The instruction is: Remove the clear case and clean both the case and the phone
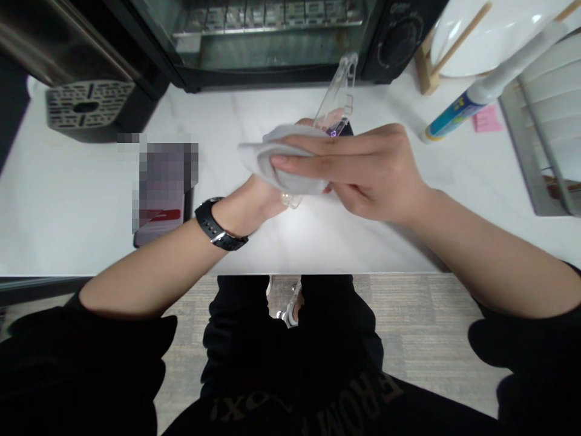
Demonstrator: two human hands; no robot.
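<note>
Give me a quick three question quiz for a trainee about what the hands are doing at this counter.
1. True or false: the right hand presses a white cloth against the clear case.
2. Which wrist wears the watch?
3. What lies on the counter left of the hands: A) phone, B) mug, C) knife?

Key: 1 true; 2 left; 3 A

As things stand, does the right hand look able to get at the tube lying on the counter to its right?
Probably yes: bare counter lies between the right hand and the tube, though its grip holds a cloth.
</note>
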